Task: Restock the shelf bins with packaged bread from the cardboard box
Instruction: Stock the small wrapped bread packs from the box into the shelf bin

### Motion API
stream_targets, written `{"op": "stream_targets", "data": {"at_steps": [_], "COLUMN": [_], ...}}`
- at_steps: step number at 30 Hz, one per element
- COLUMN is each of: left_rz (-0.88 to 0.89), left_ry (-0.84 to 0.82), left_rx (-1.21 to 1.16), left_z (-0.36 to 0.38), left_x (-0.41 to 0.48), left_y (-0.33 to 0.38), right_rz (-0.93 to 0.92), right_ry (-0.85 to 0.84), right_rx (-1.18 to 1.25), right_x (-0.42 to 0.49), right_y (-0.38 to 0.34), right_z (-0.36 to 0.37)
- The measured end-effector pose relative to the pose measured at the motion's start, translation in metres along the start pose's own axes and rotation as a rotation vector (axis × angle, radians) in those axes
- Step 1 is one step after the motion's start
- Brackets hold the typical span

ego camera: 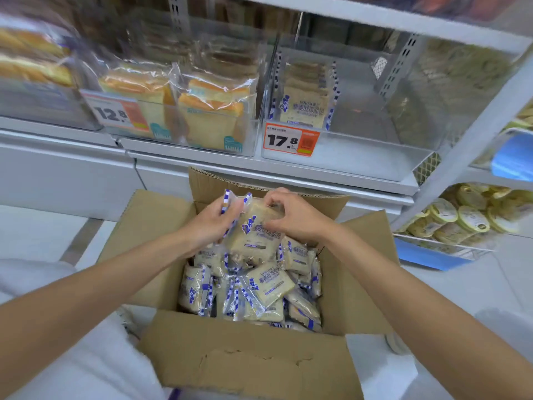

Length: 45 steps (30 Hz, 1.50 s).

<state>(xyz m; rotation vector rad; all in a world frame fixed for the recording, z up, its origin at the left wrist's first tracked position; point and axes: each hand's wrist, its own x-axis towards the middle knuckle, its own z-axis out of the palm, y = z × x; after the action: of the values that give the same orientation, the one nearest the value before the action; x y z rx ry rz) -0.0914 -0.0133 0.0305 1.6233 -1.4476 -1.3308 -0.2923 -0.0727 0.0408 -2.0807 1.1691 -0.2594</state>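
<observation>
1. Blur smears the shelf's upper left, so the loaves (34,56) there are only soft orange shapes, and the frame's top edge cuts off the shelf above them.
2. Your forearms cover parts of the box (251,362) flaps, and the near flap hides the closest packs inside.
3. Yellow tubs (461,217) fill a lower shelf at the right; their labels are too small to read.
4. The packs (268,284) in the box lie jumbled, in pale wrappers with blue-and-white checked edges and blue print. You cannot make out the characters.
5. Two price tags read clearly: the 12.8 tag (115,114) on the clear bin of sliced bread (213,111), and the 17.8 tag (290,139) on the bin (375,166) to its right.
6. In that right bin a row (305,102) of the same checked packs stands upright against the left wall.
7. Your left hand (213,223) reaches in from the left, fingers curled round the checked edge of a held pack (256,232) that sits above the far side of the box.
8. Your right hand (291,217) comes from the right, with thumb and bent fingers pinching the top of that pack.
9. More wrapper edges show behind your left fingers, but you cannot tell how many packs the two hands hold together.
</observation>
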Motion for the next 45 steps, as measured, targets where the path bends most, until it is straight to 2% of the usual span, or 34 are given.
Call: {"op": "stream_targets", "data": {"at_steps": [5, 8, 11, 13, 15, 17, 20, 22, 24, 29, 33, 35, 40, 43, 45], "left_rz": [0.230, 0.371, 0.522, 0.603, 0.631, 0.645, 0.640, 0.631, 0.662, 0.743, 0.768, 0.761, 0.726, 0.684, 0.691], "left_ry": [0.116, 0.128, 0.123, 0.206, 0.345, 0.418, 0.410, 0.403, 0.428, 0.497, 0.505, 0.500, 0.476, 0.461, 0.503], "left_rx": [0.091, 0.143, 0.232, 0.415, 0.643, 0.840, 1.073, 1.112, 1.093, 1.086, 1.082, 1.069, 1.082, 1.068, 1.045], "left_z": [-0.020, -0.027, -0.038, -0.050, -0.061, -0.065, -0.064, -0.063, -0.064, -0.062, -0.062, -0.063, -0.062, -0.062, -0.059], "left_x": [-0.004, 0.003, 0.022, 0.044, 0.069, 0.092, 0.121, 0.133, 0.141, 0.149, 0.151, 0.150, 0.146, 0.139, 0.128], "left_y": [0.060, 0.097, 0.132, 0.144, 0.149, 0.147, 0.134, 0.120, 0.110, 0.100, 0.099, 0.099, 0.103, 0.111, 0.118], "right_rz": [-0.018, -0.139, -0.283, -0.281, -0.221, -0.124, 0.056, 0.173, 0.223, 0.040, 0.001, 0.005, -0.022, 0.038, 0.054], "right_ry": [0.147, 0.201, 0.443, 0.595, 0.655, 0.620, 0.423, 0.228, 0.125, 0.254, 0.180, 0.150, 0.265, 0.195, 0.265], "right_rx": [0.019, -0.281, -0.529, -0.670, -0.746, -0.789, -0.834, -0.818, -0.822, -0.882, -0.754, -0.819, -1.010, -0.883, -0.759], "right_x": [-0.010, -0.013, -0.007, -0.001, 0.007, 0.023, 0.069, 0.099, 0.120, 0.140, 0.143, 0.141, 0.137, 0.128, 0.115], "right_y": [-0.041, -0.062, -0.073, -0.068, -0.060, -0.048, -0.023, -0.005, 0.006, 0.008, 0.016, 0.017, 0.008, -0.001, -0.013], "right_z": [-0.042, -0.077, -0.123, -0.155, -0.182, -0.199, -0.197, -0.184, -0.175, -0.168, -0.166, -0.169, -0.166, -0.175, -0.183]}}
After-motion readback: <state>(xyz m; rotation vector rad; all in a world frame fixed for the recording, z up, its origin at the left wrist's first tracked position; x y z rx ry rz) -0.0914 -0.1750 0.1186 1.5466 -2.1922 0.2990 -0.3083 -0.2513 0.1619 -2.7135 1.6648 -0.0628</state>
